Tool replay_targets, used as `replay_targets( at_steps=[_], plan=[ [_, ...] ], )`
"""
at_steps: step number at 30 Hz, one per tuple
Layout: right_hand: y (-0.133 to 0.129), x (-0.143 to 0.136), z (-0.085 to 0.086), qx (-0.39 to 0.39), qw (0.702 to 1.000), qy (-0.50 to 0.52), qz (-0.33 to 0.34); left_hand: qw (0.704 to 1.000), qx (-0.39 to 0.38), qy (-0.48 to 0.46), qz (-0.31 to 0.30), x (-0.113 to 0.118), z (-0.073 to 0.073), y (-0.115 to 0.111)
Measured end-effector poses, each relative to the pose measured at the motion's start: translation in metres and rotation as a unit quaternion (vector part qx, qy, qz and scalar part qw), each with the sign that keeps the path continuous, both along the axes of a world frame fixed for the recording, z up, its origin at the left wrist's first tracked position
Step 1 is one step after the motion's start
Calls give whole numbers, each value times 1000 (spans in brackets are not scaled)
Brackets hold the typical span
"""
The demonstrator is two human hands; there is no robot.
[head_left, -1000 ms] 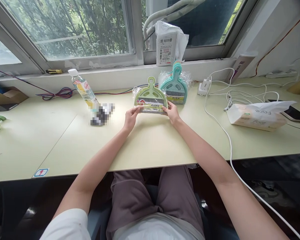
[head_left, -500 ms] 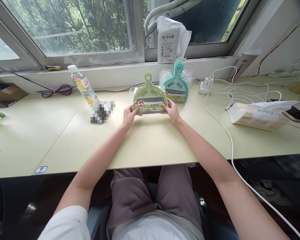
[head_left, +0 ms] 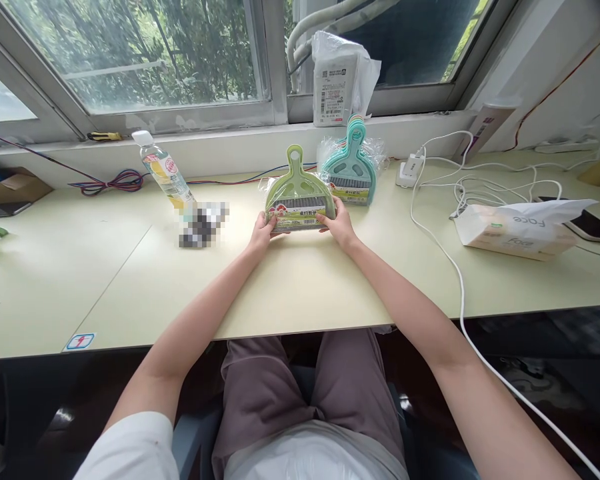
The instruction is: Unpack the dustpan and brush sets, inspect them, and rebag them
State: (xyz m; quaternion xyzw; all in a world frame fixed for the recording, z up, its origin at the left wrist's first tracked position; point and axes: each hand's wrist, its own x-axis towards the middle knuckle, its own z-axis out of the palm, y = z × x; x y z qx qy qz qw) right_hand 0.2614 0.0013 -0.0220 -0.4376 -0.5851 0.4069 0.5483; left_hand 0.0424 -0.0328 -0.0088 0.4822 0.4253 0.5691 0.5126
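Between my two hands is a green dustpan and brush set [head_left: 300, 189] in clear plastic, its handle pointing to the window and a printed label across the grey bristles. My left hand [head_left: 264, 230] is closed on its lower left corner, thumb on the label. My right hand [head_left: 341, 225] grips the lower right corner, with the thumb on the front and fingers behind. Just behind and to the right, a stack of wrapped dustpan sets [head_left: 353, 167], teal in front, leans near the wall.
A drink bottle [head_left: 166, 172] stands left, by a pixelated patch. A wrapped white package [head_left: 336, 87] sits on the sill. To the right are a charger [head_left: 409, 170], looped white cables and a tissue pack [head_left: 517, 230]. A white cable [head_left: 455, 267] crosses the table's front edge.
My right thumb has shifted inward along the label, and my left hand has moved slightly right. The dustpan set stays nearly in place, with its label showing more clearly.
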Motion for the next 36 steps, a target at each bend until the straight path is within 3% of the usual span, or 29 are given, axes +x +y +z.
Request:
replay_targets(
  at_steps=[10, 18, 23, 31, 36],
  plan=[
    [-4, 1, 5, -7, 999, 17, 27, 998, 45, 37, -21, -1, 4, -6],
    [-5, 2, 7, 32, 999, -40, 0, 999, 15, 36, 8, -3, 2, -1],
    [-8, 3, 10, 11, 999, -13, 37, 998, 33, 40, 20, -6, -1, 5],
    [-5, 6, 9, 5, 999, -19, 43, 985, 102, 120, 74, -10, -8, 13],
    [-6, 8, 10, 46, 995, -80, -24, 964, 142, 216, 63, -17, -4, 12]
  ],
)
